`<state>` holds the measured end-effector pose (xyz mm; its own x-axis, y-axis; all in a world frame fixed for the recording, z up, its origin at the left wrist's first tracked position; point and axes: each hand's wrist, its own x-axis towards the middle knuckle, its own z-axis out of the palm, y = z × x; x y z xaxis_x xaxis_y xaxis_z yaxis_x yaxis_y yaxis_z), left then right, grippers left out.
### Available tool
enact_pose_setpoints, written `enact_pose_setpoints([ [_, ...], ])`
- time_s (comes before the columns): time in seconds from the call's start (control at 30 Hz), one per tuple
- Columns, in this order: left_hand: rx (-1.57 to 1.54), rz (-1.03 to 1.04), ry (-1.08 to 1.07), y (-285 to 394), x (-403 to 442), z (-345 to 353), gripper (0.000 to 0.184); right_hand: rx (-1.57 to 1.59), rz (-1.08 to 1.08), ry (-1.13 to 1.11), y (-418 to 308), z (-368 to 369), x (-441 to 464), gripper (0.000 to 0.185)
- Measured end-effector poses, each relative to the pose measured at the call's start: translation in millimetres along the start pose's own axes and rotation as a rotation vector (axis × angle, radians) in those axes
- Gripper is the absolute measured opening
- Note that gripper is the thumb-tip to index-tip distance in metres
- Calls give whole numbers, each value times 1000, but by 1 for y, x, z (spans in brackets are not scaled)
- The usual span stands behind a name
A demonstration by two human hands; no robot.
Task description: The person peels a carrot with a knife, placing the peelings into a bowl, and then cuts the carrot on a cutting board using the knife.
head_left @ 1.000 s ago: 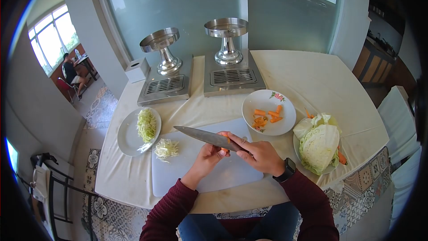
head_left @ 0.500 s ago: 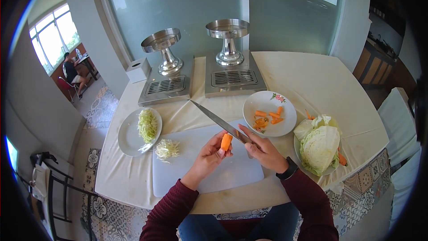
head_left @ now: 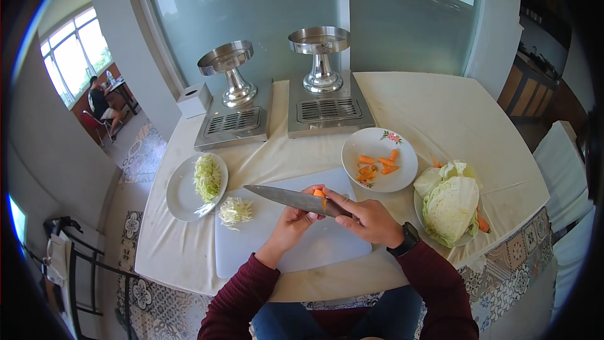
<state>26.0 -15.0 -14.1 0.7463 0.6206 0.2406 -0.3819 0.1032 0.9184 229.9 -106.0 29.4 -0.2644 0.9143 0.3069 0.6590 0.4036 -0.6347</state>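
Observation:
Above the white cutting board (head_left: 251, 252), my left hand (head_left: 292, 221) grips a short piece of carrot (head_left: 319, 193), partly hidden behind the blade. My right hand (head_left: 371, 219) is wrapped round the handle of a large knife (head_left: 280, 196). Its blade points left and lies across the carrot, seemingly against it. Shredded cabbage (head_left: 236, 212) is heaped at the board's left edge. More shreds (head_left: 207, 178) rest on a white plate (head_left: 179, 198) to the left. Behind the board, a floral bowl (head_left: 402, 173) holds several carrot pieces (head_left: 389, 162).
A plate at the right carries a cut cabbage (head_left: 450, 208) with a carrot (head_left: 483, 223) beside it. Two steel stands (head_left: 229, 119) (head_left: 330, 113) and a white tissue box (head_left: 194, 99) stand at the back. Another person (head_left: 100, 101) sits far left by a window.
The knife has swung down and toward me, from pointing up and away to lying nearly level across the carrot. My left hand has stayed about where it was.

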Motion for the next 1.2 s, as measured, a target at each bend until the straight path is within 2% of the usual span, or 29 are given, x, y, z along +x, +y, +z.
enact_pose_setpoints([
  [0.2,-61,11,-40,4,-1,7,47,-5,19,8,-9,-6,0,56],
  [0.3,-40,-5,-89,0,-2,2,45,90,102,-28,-13,-15,1,56],
  [0.43,-299,-24,-49,5,-1,5,43,449,43,105,11,7,1,52],
  [0.5,-398,-10,-43,12,-1,10,42,580,80,97,7,4,0,53],
  [0.6,-545,-31,-32,5,1,3,40,355,80,34,2,-3,0,57],
  [0.7,-528,-102,117,11,0,5,42,253,135,-15,-4,-4,1,57],
  [0.8,-510,-118,231,20,-1,18,46,-4,-1,17,-1,1,1,54],
  [0.9,-401,-68,144,21,-2,20,50,-56,10,10,-7,-2,1,55],
  [1.0,-445,-65,28,15,-2,11,52,-46,-39,37,-5,-1,1,57],
  [1.2,-326,-53,50,14,-3,13,51,-118,4,46,-8,-1,-1,59],
])
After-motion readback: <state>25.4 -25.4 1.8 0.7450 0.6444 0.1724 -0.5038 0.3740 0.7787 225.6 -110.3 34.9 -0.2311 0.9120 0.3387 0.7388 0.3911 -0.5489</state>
